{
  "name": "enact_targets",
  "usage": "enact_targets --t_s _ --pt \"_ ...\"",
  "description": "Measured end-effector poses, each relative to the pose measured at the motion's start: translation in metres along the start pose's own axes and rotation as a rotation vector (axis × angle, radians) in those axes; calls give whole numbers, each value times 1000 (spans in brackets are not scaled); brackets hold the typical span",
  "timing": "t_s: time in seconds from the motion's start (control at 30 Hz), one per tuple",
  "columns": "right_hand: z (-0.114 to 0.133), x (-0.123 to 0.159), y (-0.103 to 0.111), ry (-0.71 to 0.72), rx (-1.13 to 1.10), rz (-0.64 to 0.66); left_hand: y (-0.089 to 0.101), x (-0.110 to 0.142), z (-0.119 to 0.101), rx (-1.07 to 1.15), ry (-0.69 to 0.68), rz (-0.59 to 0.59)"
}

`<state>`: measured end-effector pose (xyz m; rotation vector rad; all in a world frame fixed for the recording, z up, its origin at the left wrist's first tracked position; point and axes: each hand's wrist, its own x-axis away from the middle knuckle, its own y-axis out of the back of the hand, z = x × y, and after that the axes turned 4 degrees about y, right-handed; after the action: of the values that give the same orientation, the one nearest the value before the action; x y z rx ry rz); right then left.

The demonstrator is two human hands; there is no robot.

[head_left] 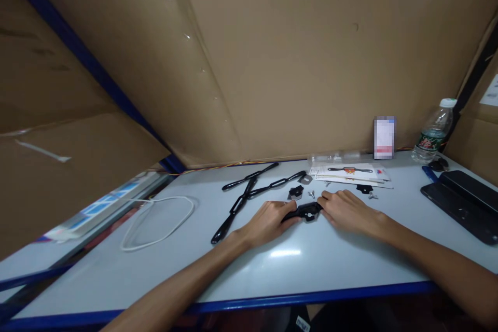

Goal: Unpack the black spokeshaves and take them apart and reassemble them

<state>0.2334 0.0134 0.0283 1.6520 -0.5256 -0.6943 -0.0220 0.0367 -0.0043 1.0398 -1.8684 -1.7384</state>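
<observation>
A black spokeshave [308, 212] lies level between my two hands, low over the table. My left hand [272, 216] is closed around its left handle. On the right end, my right hand [342, 208] grips the other handle, fingers curled over it. A silver screw shows at the middle of the tool. Just beyond it are a black cap piece [296, 191] and a wing screw [312, 194]. Another black cap piece [364, 189] and a small screw [373, 196] lie past my right hand. Several black spokeshave bodies [234, 210] rest to the left.
Printed cards [348, 171] and a phone [384, 137] are at the back. A water bottle [433, 132] and a black case [461, 205] stand right. A white cable loop [158, 241] lies left. The table's blue edge [311, 295] runs in front.
</observation>
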Motion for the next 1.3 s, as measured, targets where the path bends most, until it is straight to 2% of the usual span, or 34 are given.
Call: enact_targets --t_s 0.2,0.37,0.47,0.6,0.7,0.83,0.97,1.13,1.3 --pt "1 0 -1 -8 -5 -8 1 2 -1 -109 -12 10" --pt "1 -2 3 -61 -51 -93 7 7 12 -242 16 -29" --pt "-1 -2 6 -97 -68 -258 19 8 29 -289 135 -100" --pt "-5 0 10 -133 -87 -549 39 9 62 -362 384 -208" --pt "-7 0 9 -132 -102 -648 51 11 89 -411 593 -271" --pt "-8 -2 0 -115 -110 -587 63 20 122 -450 822 -314" --pt "-8 -2 -5 -112 -144 -526 68 38 151 -447 960 -272" --pt "-13 -3 -7 -118 -141 -522 65 54 174 -391 975 -130" --pt "-22 -4 -8 -144 -81 -500 54 53 182 -333 923 -24"
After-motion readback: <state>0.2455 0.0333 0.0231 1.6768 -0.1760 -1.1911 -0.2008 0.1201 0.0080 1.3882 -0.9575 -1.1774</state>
